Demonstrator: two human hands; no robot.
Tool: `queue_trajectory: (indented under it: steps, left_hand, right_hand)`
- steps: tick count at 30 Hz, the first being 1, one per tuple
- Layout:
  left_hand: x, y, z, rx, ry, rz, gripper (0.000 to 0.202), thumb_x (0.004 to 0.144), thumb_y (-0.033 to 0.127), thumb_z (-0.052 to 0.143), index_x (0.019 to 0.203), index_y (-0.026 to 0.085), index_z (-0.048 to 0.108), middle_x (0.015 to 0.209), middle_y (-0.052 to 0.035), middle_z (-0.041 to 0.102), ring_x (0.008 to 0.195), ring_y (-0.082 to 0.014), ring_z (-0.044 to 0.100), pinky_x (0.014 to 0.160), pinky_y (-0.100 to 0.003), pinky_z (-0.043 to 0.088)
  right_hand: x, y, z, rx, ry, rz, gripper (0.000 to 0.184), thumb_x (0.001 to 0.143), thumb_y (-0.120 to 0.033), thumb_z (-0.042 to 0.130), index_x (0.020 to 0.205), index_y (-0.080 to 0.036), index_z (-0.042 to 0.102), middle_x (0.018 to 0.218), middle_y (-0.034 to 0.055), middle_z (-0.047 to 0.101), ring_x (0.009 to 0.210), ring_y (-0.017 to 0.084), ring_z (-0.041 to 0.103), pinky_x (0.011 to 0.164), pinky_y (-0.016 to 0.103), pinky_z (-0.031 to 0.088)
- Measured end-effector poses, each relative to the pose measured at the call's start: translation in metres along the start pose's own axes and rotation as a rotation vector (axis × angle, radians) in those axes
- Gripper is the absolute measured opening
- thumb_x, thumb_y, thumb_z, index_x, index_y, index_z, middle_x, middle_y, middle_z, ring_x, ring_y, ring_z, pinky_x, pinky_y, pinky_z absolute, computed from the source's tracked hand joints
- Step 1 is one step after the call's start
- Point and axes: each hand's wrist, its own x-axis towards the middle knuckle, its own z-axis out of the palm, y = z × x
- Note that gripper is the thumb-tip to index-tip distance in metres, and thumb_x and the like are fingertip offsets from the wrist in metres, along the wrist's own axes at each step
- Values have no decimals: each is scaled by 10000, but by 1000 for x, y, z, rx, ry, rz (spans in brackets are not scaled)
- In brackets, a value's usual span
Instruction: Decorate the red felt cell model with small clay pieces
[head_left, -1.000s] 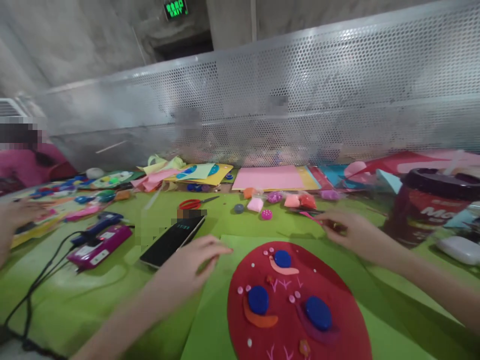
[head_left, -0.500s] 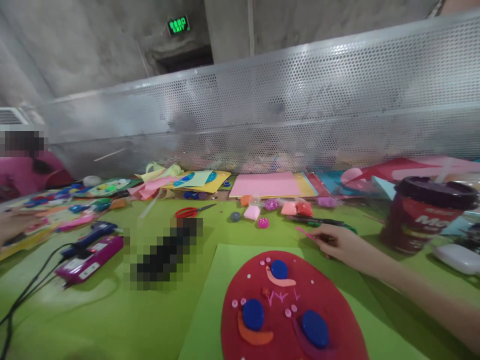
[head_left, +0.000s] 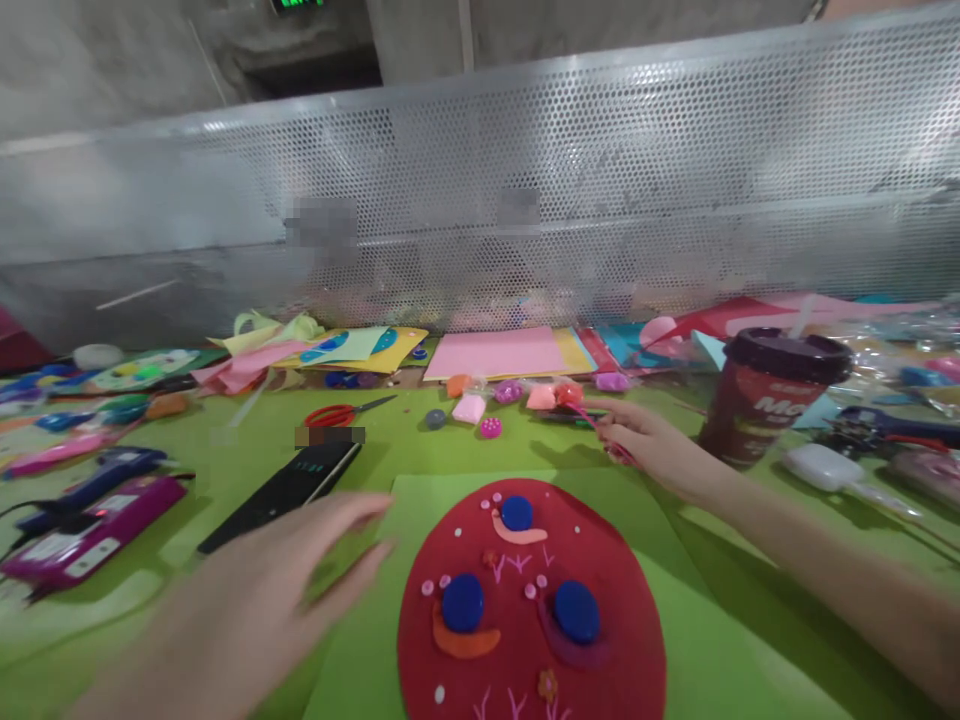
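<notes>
A red felt oval (head_left: 592, 600) with blue buttons and clay shapes lies on a light green sheet (head_left: 697, 660) in front of me. My left hand (head_left: 262, 590), blurred, hovers with fingers stretched out to the left of the oval, near a black phone (head_left: 281, 492). My right hand (head_left: 645, 448) rests beyond the oval's right side, fingers pinched on a thin pink stick (head_left: 596, 425) that points toward small clay lumps (head_left: 540, 397).
Red scissors (head_left: 341, 411), coloured paper sheets (head_left: 499, 352) and clay bits line the back by a perforated metal screen (head_left: 600, 200). A dark red cup (head_left: 772, 395) and white case (head_left: 817, 466) stand right. A purple device (head_left: 90, 530) with cables lies left.
My left hand left the view, then came back in low at the left. My right hand moved slightly toward the clay lumps with the stick. The view swung right and down.
</notes>
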Motion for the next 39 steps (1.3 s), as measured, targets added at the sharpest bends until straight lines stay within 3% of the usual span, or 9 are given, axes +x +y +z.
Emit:
queue_trajectory:
  steps: [4, 7, 10, 14, 16, 19, 23, 32, 39]
  left_hand:
    - [81, 50, 9, -142, -247, 202, 240, 880, 346, 462, 1023, 240, 623, 1029, -15, 673, 907, -205, 627, 781, -320, 482]
    - [109, 77, 31, -302, -174, 434, 196, 872, 229, 475, 1001, 194, 618, 1029, -16, 666, 956, -166, 599, 869, -290, 447]
    - [105, 85, 51, -454, -62, 520, 206, 867, 151, 456, 1002, 192, 606, 1032, -12, 651, 974, -141, 579, 891, -265, 440]
    - [89, 73, 61, -415, -90, 588, 299, 860, 84, 387, 992, 203, 627, 1066, -28, 636, 1042, -160, 544, 938, -298, 429]
    - [86, 65, 64, -338, -86, 619, 370, 851, 56, 335, 994, 210, 640, 1089, -34, 631, 1089, -178, 517, 970, -331, 412]
    - [86, 58, 70, -274, -54, 628, 397, 847, 72, 329, 1026, 236, 643, 1125, -26, 620, 1142, -195, 481, 993, -350, 399]
    - [84, 55, 80, -290, 8, 613, 438, 882, 127, 299, 1067, 323, 644, 1148, 11, 615, 1186, -205, 451, 1017, -376, 380]
    - [83, 58, 69, -116, -27, 753, 384, 946, 269, 319, 1015, 429, 662, 1219, 41, 572, 1249, -249, 377, 1015, -460, 360]
    - [80, 54, 76, -94, -34, 758, 493, 831, 15, 351, 949, 355, 688, 1241, 14, 532, 1261, -250, 348, 1011, -492, 356]
  right_hand:
    - [-3, -8, 4, 193, 49, 55, 349, 797, -244, 467, 1100, -147, 610, 651, -23, 469, 582, 108, 479, 599, 260, 435]
    - [-5, -14, 6, 234, 30, 74, 340, 804, -268, 469, 1090, -158, 618, 739, 13, 569, 715, 142, 570, 751, 323, 477]
    - [-7, -19, 4, 215, 11, 23, 381, 751, -338, 614, 1105, -199, 609, 827, 22, 645, 821, 176, 605, 813, 355, 474]
    - [-10, -23, -6, 337, -72, -1, 248, 775, -440, 622, 811, -195, 638, 574, -27, 591, 515, 119, 568, 539, 270, 498]
    - [-12, -25, -11, 393, -288, 62, 295, 829, -443, 562, 719, -175, 615, 524, -29, 572, 415, 98, 530, 429, 239, 458]
    - [-14, -26, -16, 350, -683, 156, 247, 873, -351, 532, 777, -141, 621, 542, -8, 606, 476, 109, 583, 477, 232, 469]
    - [-14, -22, -14, 356, -915, 232, 140, 891, -243, 512, 799, -147, 555, 512, -37, 585, 473, 67, 559, 479, 173, 406]
    - [-9, -11, -11, 317, -929, 369, 204, 883, -307, 507, 766, -140, 527, 594, -28, 602, 391, 2, 399, 376, 99, 313]
    - [-5, -5, -13, 336, -978, 338, 196, 892, -294, 505, 783, -138, 551, 576, -7, 616, 380, 26, 437, 356, 118, 356]
